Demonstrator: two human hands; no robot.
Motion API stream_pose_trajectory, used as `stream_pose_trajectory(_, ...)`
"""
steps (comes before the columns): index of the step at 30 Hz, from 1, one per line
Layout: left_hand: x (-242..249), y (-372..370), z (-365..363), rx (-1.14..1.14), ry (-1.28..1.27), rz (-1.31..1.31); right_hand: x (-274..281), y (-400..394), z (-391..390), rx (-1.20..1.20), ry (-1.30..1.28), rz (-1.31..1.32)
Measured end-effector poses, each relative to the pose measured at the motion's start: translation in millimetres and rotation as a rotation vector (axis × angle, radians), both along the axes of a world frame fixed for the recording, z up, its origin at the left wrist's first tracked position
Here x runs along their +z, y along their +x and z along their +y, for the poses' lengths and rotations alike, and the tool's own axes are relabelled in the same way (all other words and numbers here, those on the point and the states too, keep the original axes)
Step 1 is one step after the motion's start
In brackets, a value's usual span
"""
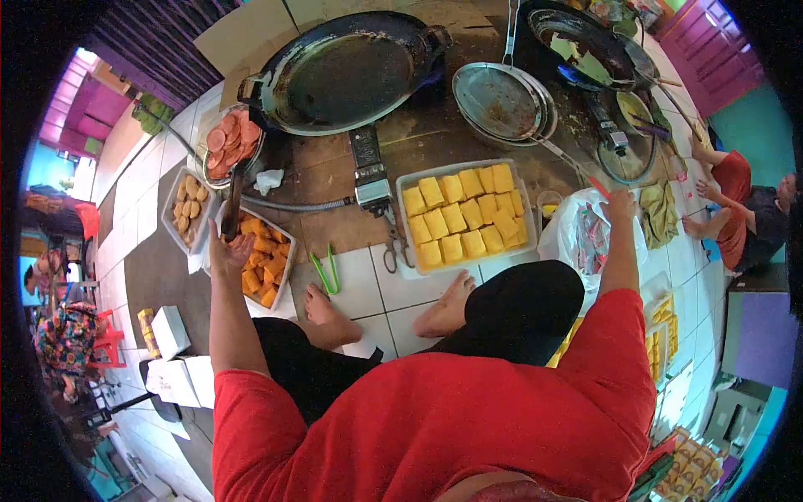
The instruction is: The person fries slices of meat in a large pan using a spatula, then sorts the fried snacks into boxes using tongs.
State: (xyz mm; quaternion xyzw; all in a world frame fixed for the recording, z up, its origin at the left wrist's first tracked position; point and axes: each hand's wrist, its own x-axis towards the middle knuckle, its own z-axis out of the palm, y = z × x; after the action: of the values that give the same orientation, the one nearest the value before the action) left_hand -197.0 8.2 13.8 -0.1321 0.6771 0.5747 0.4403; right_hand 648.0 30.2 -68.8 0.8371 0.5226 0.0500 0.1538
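Note:
My left hand (pixel 232 251) is beside the tray of orange pieces (pixel 266 268), palm partly up and fingers apart, holding nothing. A dark handle (pixel 232 201) rises just above it, near the bowl of pink round slices (pixel 231 144). My right hand (pixel 619 206) is at the right, by the red end of a long strainer handle (pixel 599 187) and above a white plastic bag (pixel 570 238) with packets inside. Its fingers are too small to make out clearly. Between my hands, yellow blocks fill a clear tray (pixel 405 186) in rows.
A large black pan (pixel 343 75) and strainers (pixel 499 100) stand ahead. Green tongs (pixel 324 273) and scissors (pixel 395 253) lie near my feet. At the far right, a wok (pixel 585 42) sits over a blue flame, and another person (pixel 734 209) sits nearby.

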Motion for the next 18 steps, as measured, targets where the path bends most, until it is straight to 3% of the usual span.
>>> stream_pose_trajectory(1,4,4,-5,0.074,-0.019,0.058,-16,5,5,0.024,-0.033,0.039)
stream_pose_trajectory(3,-38,-63,-8,-0.210,0.542,0.141,-21,-5,6,0.175,-0.102,0.355)
stream_pose_trajectory(4,-51,-88,-12,-0.355,0.821,0.186,-15,-21,4,0.133,-0.118,0.562)
stream_pose_trajectory(5,30,-3,-25,0.112,0.524,0.232,-3,-47,0,0.089,-0.133,0.771)
stream_pose_trajectory(6,67,30,-35,0.115,0.576,0.184,5,-66,-8,0.042,-0.157,0.981)
stream_pose_trajectory(10,145,101,-73,0.129,0.777,-0.032,12,-97,-36,0.050,0.026,1.072)
stream_pose_trajectory(12,149,92,-89,0.054,0.892,-0.136,31,-116,-56,0.046,0.128,1.095)
stream_pose_trajectory(15,127,80,-104,-0.188,1.056,-0.155,49,-132,-60,0.331,0.384,0.905)
stream_pose_trajectory(16,125,102,-107,-0.263,1.088,-0.082,63,-147,-57,0.307,0.384,1.044)
stream_pose_trajectory(18,105,134,-108,-0.387,1.117,-0.319,99,-186,-45,0.260,0.361,1.317)
